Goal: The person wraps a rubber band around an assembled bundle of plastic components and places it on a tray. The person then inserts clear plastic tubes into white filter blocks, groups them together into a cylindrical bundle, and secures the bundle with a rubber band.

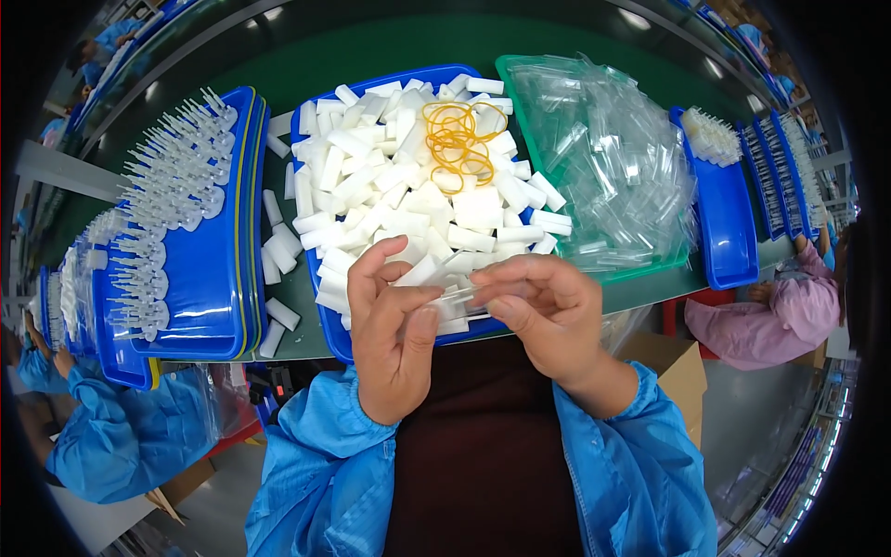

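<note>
Blue sleeves [325, 473] lead to the half-curled left hand [394, 330] and pinching right hand [548, 311], fingertips closed on a clear plastic piece [457, 299] above the blue tray [336, 338]; it looks light, thin, slippery, best held by its edges.

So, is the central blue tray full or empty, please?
Full: white pieces are heaped across the central blue tray, hiding most of its floor.

Blocks [478, 209]: white, short, heaped loosely at all angles.
Clear piece [455, 299]: glossy, partly hidden, held over their near side.
</note>
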`<state>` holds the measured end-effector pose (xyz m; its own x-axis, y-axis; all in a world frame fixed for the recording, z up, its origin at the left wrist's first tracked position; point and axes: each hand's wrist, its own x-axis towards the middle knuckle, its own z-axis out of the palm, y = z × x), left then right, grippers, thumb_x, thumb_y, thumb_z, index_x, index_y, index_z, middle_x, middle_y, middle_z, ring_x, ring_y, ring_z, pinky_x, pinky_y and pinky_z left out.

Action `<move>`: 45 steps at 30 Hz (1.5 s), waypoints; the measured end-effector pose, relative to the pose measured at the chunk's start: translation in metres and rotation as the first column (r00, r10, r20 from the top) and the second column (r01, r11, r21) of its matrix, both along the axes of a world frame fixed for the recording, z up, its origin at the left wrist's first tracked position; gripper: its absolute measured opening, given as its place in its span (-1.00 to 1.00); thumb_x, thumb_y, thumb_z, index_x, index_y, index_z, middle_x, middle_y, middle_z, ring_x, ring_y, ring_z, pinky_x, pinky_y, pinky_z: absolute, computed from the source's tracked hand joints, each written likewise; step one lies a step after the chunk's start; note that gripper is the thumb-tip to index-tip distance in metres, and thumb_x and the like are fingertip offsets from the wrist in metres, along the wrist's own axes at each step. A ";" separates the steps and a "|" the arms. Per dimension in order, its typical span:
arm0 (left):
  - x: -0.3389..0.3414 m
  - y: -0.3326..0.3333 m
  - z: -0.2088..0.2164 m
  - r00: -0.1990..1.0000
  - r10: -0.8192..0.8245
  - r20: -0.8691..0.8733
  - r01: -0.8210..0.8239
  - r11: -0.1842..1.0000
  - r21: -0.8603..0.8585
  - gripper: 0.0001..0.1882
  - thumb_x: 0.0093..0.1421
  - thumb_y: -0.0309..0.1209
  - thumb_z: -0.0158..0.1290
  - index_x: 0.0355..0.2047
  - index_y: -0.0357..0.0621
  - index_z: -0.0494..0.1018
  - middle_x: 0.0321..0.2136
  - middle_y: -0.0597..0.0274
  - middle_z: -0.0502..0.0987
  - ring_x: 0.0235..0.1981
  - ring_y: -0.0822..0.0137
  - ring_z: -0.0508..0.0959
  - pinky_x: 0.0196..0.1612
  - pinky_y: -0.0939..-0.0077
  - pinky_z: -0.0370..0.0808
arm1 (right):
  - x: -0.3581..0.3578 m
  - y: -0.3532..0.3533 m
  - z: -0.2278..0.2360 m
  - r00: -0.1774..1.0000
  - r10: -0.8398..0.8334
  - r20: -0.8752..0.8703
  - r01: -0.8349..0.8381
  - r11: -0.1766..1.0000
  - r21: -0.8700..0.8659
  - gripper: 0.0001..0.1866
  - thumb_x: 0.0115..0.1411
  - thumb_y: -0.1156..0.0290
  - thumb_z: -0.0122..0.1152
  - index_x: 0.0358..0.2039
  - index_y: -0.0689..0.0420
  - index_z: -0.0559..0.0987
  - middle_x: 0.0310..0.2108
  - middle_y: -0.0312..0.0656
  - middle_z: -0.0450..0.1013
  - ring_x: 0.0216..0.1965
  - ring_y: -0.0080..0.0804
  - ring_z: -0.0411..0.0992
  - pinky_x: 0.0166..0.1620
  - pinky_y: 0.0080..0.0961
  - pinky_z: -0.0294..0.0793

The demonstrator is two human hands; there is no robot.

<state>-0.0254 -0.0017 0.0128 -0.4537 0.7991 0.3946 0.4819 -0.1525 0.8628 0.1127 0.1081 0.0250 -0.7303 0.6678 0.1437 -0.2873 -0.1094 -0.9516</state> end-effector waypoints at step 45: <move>0.001 -0.010 -0.009 0.970 -0.211 0.121 0.157 0.922 0.353 -0.45 0.17 -0.14 0.01 0.06 -0.17 0.15 0.17 -0.30 -0.02 0.15 -0.15 0.22 0.05 0.14 0.31 | 0.002 -0.002 0.022 0.992 -0.053 0.118 -0.051 0.676 0.735 -0.82 -0.10 0.33 0.40 -0.44 -0.02 0.59 -0.37 -0.42 0.54 -0.27 -0.43 0.45 -0.21 -0.52 0.16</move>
